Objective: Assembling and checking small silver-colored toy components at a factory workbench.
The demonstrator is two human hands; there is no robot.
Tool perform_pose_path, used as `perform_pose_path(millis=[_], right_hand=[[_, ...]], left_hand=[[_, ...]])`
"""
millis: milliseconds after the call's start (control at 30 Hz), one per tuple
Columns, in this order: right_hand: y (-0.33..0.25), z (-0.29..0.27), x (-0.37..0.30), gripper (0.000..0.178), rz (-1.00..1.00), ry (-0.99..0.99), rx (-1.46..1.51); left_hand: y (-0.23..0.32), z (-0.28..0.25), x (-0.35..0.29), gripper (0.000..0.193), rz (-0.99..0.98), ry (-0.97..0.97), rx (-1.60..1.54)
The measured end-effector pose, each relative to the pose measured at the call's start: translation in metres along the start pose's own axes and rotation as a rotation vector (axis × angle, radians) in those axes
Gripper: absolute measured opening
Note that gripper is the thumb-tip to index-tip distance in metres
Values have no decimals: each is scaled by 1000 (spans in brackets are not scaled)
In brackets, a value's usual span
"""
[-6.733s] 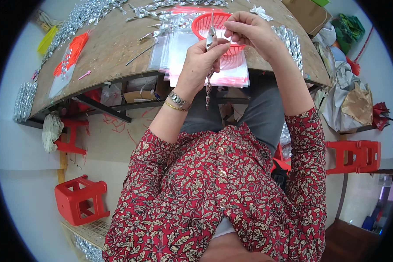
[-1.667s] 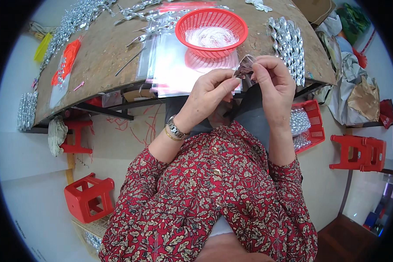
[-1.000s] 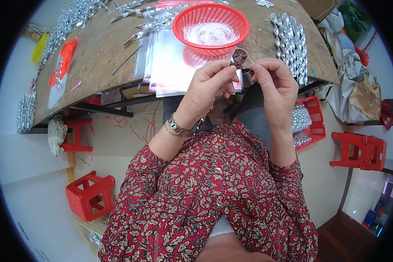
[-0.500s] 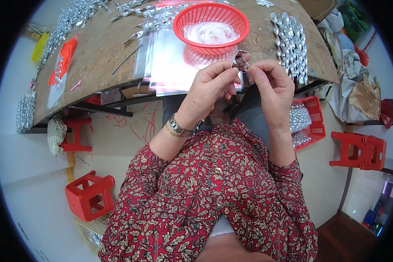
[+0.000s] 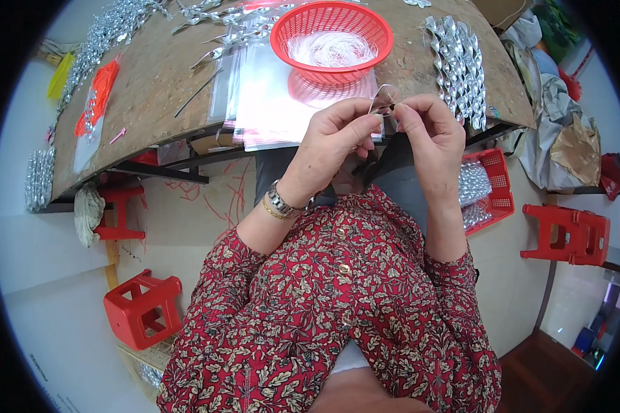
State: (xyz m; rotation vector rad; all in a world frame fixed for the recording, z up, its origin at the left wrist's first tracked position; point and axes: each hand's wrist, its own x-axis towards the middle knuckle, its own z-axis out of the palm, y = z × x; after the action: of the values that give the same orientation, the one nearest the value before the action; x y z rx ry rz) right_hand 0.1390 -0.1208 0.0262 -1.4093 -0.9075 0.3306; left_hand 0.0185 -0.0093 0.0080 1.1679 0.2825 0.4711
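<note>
Both of my hands are raised close together at the table's front edge, with thumbs and fingertips pinched. Between them a thin white thread (image 5: 381, 88) rises in a small loop. My left hand (image 5: 339, 138) pinches one side of it, and my right hand (image 5: 430, 134) pinches the other. A small dark bit shows at the right fingertips, too small to name. Just beyond the hands stands a red plastic basket (image 5: 386, 49) holding a tangle of white threads (image 5: 332, 49). Clear plastic bags (image 5: 265, 120) lie stacked under the basket.
Silver twisted strips (image 5: 456, 72) lie at the table's right, with more silver strands (image 5: 107, 45) along its left edge. An orange bundle (image 5: 103, 86) lies at left. Below are a red crate (image 5: 499, 180) and red stools (image 5: 134, 316), (image 5: 565, 234).
The dark brownish piece seen above the fingertips has dropped from view there. The thread loop now stands up between my hands, which stay nearly in place.
</note>
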Motion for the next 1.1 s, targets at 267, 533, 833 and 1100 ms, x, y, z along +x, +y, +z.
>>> perform_pose_path(millis=[267, 533, 833, 1100], right_hand=[[-3, -1, -1, 5, 30, 2, 2], [-7, -3, -2, 20, 79, -40, 64], [-7, -20, 1, 6, 199, -215, 127], [-15, -21, 1, 7, 187, -227, 114]], left_hand=[[-2, 4, -3, 28, 35, -9, 90], [-5, 5, -8, 28, 37, -17, 112], [-6, 9, -13, 27, 71, -51, 157], [7, 12, -5, 23, 7, -10, -112]])
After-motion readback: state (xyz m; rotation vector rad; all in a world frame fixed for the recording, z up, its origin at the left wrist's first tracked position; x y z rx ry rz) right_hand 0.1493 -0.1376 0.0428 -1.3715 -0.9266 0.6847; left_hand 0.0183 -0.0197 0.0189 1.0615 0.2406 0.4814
